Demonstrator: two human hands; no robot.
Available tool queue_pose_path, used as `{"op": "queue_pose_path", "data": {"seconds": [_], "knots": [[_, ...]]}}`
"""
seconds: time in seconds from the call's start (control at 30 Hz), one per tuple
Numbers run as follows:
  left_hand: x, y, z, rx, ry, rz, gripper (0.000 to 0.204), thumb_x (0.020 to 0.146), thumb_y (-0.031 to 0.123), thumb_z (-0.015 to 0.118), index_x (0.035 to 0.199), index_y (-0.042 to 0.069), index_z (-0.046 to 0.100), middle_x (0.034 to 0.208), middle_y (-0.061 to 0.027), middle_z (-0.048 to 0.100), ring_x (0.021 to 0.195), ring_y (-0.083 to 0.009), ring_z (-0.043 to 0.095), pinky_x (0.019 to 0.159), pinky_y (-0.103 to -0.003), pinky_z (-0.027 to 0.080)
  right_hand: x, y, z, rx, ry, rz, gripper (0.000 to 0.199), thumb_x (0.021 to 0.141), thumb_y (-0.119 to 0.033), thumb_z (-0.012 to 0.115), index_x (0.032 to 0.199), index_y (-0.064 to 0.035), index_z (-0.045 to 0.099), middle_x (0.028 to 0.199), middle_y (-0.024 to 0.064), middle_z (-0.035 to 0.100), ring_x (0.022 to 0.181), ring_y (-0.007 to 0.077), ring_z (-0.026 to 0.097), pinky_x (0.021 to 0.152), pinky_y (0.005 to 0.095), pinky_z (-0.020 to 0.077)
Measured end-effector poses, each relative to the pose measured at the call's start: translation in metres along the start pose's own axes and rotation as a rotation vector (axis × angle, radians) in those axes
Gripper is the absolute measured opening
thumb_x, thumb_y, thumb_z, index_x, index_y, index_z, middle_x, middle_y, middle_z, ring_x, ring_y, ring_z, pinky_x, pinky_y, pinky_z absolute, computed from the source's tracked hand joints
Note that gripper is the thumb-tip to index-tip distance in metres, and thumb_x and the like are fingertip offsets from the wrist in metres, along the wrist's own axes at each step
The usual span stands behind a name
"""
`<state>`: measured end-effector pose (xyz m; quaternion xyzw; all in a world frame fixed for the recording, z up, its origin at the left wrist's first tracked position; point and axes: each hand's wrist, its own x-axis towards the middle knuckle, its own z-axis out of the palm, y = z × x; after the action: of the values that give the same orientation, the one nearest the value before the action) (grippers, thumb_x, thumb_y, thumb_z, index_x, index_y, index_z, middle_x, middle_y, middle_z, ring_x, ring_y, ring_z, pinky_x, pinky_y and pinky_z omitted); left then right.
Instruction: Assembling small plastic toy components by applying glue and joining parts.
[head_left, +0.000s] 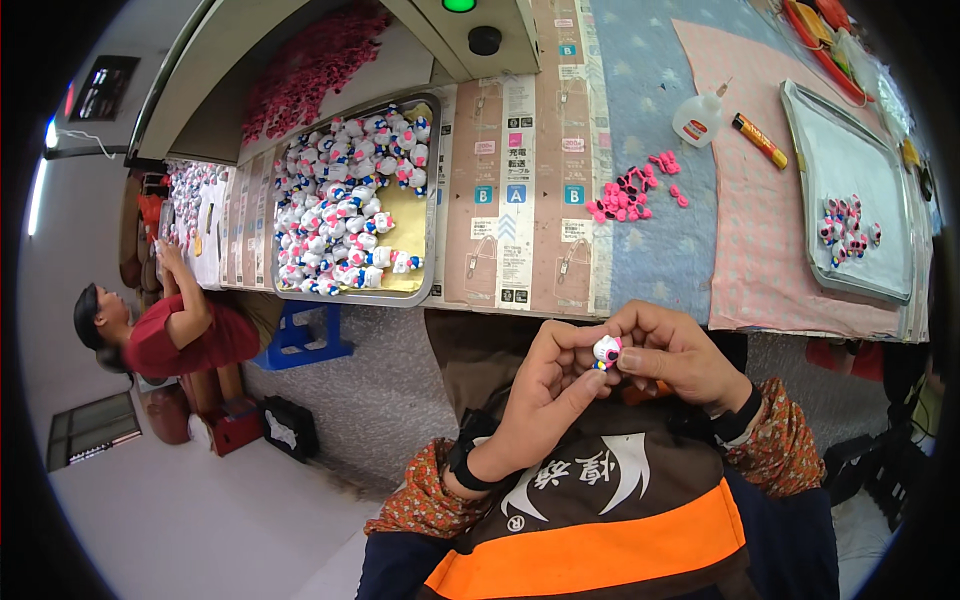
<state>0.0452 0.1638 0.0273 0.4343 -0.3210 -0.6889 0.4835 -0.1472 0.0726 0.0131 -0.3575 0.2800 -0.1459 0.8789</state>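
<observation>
A small white toy figurine point(603, 351) with a dark and pink piece at its head and blue and yellow lower down is held in front of my apron. My left hand point(545, 392) pinches it with thumb and curled fingers. From the other side my right hand point(678, 358) grips it too, the thumb pressed near the pink and dark part. My fingers cover some of the figurine. Beyond my hands, a heap of small pink and black parts point(628, 196) lies on the blue cloth point(650, 260).
A metal tray point(432, 225) of similar figurines stands at the left. Another tray point(850, 110) at the far right bears several figurines. A white bottle point(697, 120) and a yellow-red tube point(760, 141) stand behind. A machine point(485, 20) overhangs pink pieces. Another person point(190, 330) works at far left.
</observation>
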Motion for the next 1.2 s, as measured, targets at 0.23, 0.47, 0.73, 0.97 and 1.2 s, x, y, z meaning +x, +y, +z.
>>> {"op": "queue_pose_path", "data": {"seconds": [0.23,0.47,0.73,0.97,1.2], "knots": [[0.0,-0.009,0.0,-0.009,0.081,0.038,0.024,0.101,0.009,0.054,0.123,0.002,0.046,0.111,-0.0095,0.061,0.096,-0.012,0.061,0.081,-0.027,0.051,0.002,0.004,0.011,-0.09,0.039,-0.093,0.021,0.097,-0.019,0.066,0.109,-0.0044,0.056,0.089,0.0012,0.067,0.067,0.0004,0.053,0.052,0.017,0.0398],[0.003,-0.012,0.012,-0.014,0.118,0.16,0.013,0.101,0.004,0.051,0.113,0.003,0.046,0.104,-0.0075,0.059,0.088,-0.0084,0.056,0.076,-0.022,0.047,-0.006,0.001,0.02,-0.165,0.09,-0.184,0.017,0.097,-0.013,0.065,0.105,-0.0019,0.055,0.09,0.0049,0.069,0.082,0.0069,0.063,0.069,0.0213,0.0488],[0.014,-0.013,0.019,-0.023,0.109,0.072,0.015,0.105,0.013,0.043,0.115,0.002,0.046,0.099,-0.0092,0.062,0.082,-0.0096,0.059,0.075,-0.024,0.05,-0.024,-0.015,0.015,-0.141,0.137,-0.057,0.014,0.099,-0.015,0.063,0.101,-0.0036,0.054,0.086,0.0034,0.066,0.078,0.0055,0.061,0.067,0.0216,0.0475],[0.02,-0.004,0.009,0.039,0.053,0.052,0.032,0.106,0.021,0.044,0.131,0.002,0.047,0.106,-0.0151,0.067,0.088,-0.0162,0.064,0.085,-0.03,0.051,-0.064,-0.052,-0.046,-0.68,0.728,-0.429,0.011,0.096,-0.013,0.063,0.103,-0.0054,0.059,0.083,-0.0026,0.054,0.076,0.0057,0.05,0.067,0.0252,0.0435],[0.017,0.027,-0.022,0.183,0.203,0.145,0.022,0.104,0.011,0.048,0.121,0.001,0.055,0.101,-0.0088,0.067,0.091,-0.0116,0.062,0.085,-0.027,0.051,-0.163,-0.087,-0.2,-1.392,1.471,-0.424,0.017,0.097,-0.016,0.06,0.099,-0.0011,0.052,0.073,0.013,0.054,0.067,0.0194,0.055,0.062,0.0362,0.0427]]}}
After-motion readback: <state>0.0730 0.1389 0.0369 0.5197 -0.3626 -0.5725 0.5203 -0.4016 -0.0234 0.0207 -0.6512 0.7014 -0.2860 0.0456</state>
